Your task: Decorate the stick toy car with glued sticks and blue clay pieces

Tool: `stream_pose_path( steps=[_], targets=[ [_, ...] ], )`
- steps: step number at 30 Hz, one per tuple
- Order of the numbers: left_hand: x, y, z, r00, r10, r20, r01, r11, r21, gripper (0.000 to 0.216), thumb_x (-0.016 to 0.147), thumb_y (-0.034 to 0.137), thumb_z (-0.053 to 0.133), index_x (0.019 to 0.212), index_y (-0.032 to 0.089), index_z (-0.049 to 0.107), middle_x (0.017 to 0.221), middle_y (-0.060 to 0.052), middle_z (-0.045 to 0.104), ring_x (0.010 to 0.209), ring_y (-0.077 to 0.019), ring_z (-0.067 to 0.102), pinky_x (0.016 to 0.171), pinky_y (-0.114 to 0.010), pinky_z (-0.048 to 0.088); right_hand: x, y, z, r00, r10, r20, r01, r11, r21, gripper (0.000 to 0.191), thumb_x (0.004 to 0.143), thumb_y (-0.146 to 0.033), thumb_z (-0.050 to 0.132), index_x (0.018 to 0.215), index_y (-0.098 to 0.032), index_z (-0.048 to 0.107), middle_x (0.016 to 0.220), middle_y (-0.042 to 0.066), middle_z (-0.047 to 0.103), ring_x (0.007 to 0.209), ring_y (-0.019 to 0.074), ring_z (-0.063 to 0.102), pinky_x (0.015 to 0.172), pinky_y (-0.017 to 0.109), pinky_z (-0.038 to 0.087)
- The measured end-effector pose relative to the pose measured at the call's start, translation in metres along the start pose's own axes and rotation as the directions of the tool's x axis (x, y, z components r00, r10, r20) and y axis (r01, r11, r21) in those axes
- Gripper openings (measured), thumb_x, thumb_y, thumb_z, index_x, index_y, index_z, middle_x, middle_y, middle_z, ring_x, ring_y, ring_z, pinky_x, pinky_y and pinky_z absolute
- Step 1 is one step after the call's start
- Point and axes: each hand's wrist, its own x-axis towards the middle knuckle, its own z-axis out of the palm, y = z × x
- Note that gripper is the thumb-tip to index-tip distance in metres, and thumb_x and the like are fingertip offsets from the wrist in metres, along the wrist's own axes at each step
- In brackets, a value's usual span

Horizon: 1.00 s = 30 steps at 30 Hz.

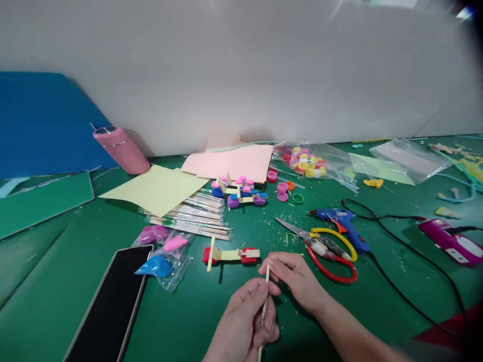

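My left hand is closed around a thin pale wooden stick, held nearly upright. At the stick's top end, my right hand pinches with its fingertips. Just beyond my hands lies a small model vehicle with red bottle-cap wheels and a pale stick body. Behind it stand more small models, one with purple wheels and one with blue. Scissors with one yellow and one red handle lie to the right of my right hand.
A blue glue gun with its cord and a purple power strip lie at right. Wrapped sticks, bagged coloured clay and a phone are at left. Behind are a pink tumbler, paper sheets and bagged caps.
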Motion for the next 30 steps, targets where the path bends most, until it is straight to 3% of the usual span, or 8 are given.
stream_pose_path(
  steps=[5,17,19,21,23,26,27,30],
  targets=[
    [-0.003,-0.001,0.003,1.0,-0.008,-0.026,0.009,0.999,0.034,0.023,0.075,0.037,0.058,0.072,0.014,0.059,0.04,0.006,0.048,0.028,-0.0007,0.024,0.039,-0.02,0.018,0.0,-0.001,0.001,1.0,-0.017,0.007,0.017,0.999,-0.039,0.032,0.085,-0.037,0.047,0.071,-0.013,0.062,0.048,-0.004,0.045,0.049,0.0085,0.04,0.048,0.02,0.032],
    [-0.005,-0.003,-0.001,0.998,0.024,-0.065,-0.02,0.998,0.065,0.024,0.075,0.039,0.057,0.072,0.015,0.056,0.038,0.009,0.038,0.032,-0.0017,0.016,0.04,-0.02,0.012,-0.001,-0.003,0.005,0.998,-0.063,0.003,0.062,0.984,-0.168,0.034,0.086,-0.038,0.044,0.07,-0.014,0.062,0.054,-0.001,0.05,0.053,0.0101,0.044,0.052,0.021,0.036],
    [-0.006,-0.001,-0.002,0.995,0.033,-0.098,-0.022,0.994,0.107,0.026,0.075,0.041,0.057,0.073,0.016,0.056,0.038,0.01,0.037,0.034,-0.0026,0.015,0.04,-0.02,0.013,-0.001,-0.003,0.006,0.997,-0.072,-0.006,0.069,0.979,-0.189,0.033,0.085,-0.038,0.046,0.071,-0.014,0.063,0.059,0.0,0.052,0.055,0.0104,0.045,0.053,0.021,0.036],
    [-0.009,0.003,-0.003,0.989,0.069,-0.133,-0.032,0.965,0.259,0.028,0.075,0.044,0.055,0.074,0.016,0.056,0.038,0.01,0.035,0.035,-0.0041,0.018,0.04,-0.02,0.015,-0.001,-0.002,0.006,0.996,-0.078,-0.033,0.07,0.976,-0.205,0.032,0.085,-0.037,0.046,0.073,-0.014,0.064,0.06,-0.001,0.051,0.055,0.0103,0.044,0.053,0.021,0.035],
    [-0.016,0.012,-0.005,0.972,0.185,-0.144,-0.081,0.842,0.534,0.029,0.077,0.044,0.051,0.073,0.016,0.058,0.041,0.008,0.037,0.038,-0.0067,0.027,0.041,-0.021,0.021,-0.001,0.001,0.004,0.993,-0.083,-0.081,0.064,0.974,-0.217,0.031,0.086,-0.038,0.045,0.078,-0.015,0.065,0.057,-0.002,0.047,0.053,0.0101,0.042,0.051,0.021,0.032],
    [-0.028,0.028,-0.014,0.904,0.427,-0.03,-0.17,0.422,0.891,0.022,0.081,0.035,0.048,0.076,0.018,0.061,0.06,0.0,0.052,0.057,-0.0129,0.047,0.055,-0.023,0.036,0.0,0.006,0.0,0.983,-0.094,-0.159,0.055,0.971,-0.234,0.03,0.087,-0.038,0.043,0.082,-0.016,0.064,0.056,-0.003,0.043,0.053,0.0106,0.04,0.05,0.022,0.03],
    [-0.031,0.033,-0.019,0.887,0.461,0.031,-0.175,0.273,0.946,0.02,0.082,0.031,0.047,0.08,0.018,0.062,0.071,-0.003,0.057,0.065,-0.0154,0.052,0.062,-0.025,0.039,0.001,0.007,-0.001,0.98,-0.095,-0.176,0.051,0.969,-0.24,0.03,0.087,-0.037,0.044,0.083,-0.016,0.064,0.056,-0.003,0.043,0.053,0.0108,0.039,0.051,0.022,0.03],
    [-0.038,0.043,-0.036,0.849,0.505,0.154,-0.12,-0.098,0.988,0.022,0.084,0.027,0.041,0.087,0.018,0.062,0.075,-0.006,0.056,0.068,-0.019,0.054,0.062,-0.029,0.042,0.001,0.008,-0.002,0.975,-0.093,-0.201,0.04,0.966,-0.255,0.029,0.086,-0.038,0.045,0.083,-0.016,0.065,0.057,-0.002,0.043,0.053,0.0112,0.039,0.05,0.023,0.029]
  ],
)
